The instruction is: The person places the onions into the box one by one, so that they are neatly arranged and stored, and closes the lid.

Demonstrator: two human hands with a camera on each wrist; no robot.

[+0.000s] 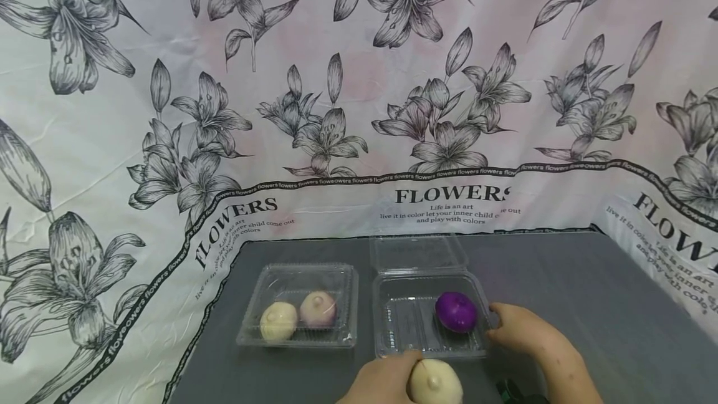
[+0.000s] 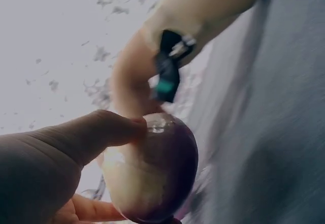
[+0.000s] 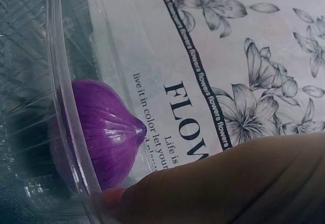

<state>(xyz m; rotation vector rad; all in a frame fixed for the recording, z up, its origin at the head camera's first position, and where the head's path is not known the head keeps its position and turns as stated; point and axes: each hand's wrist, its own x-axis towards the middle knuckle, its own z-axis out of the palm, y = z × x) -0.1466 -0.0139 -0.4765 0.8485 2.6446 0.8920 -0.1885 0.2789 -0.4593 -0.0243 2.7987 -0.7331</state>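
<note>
My left hand [image 1: 384, 380] grips a cream-coloured onion [image 1: 436, 383] just in front of an open clear plastic box [image 1: 392, 346]. The left wrist view shows the thumb pressed on the shiny onion [image 2: 157, 168] and a finger under it; its far side looks dark. A glossy purple onion [image 1: 457, 312] lies in the right half of the open box. At the box's right edge my right hand [image 1: 518, 328] pinches the rim. In the right wrist view the thumb [image 3: 167, 196] touches the rim beside the purple onion [image 3: 104, 132]; the other fingers are hidden.
A closed clear box [image 1: 303, 273] with one cream and one pinkish onion stands to the left. The open box's lid [image 1: 417, 253] leans back behind it. A floral cloth [image 1: 348, 217] borders the grey table [image 1: 213, 366] at the back and sides.
</note>
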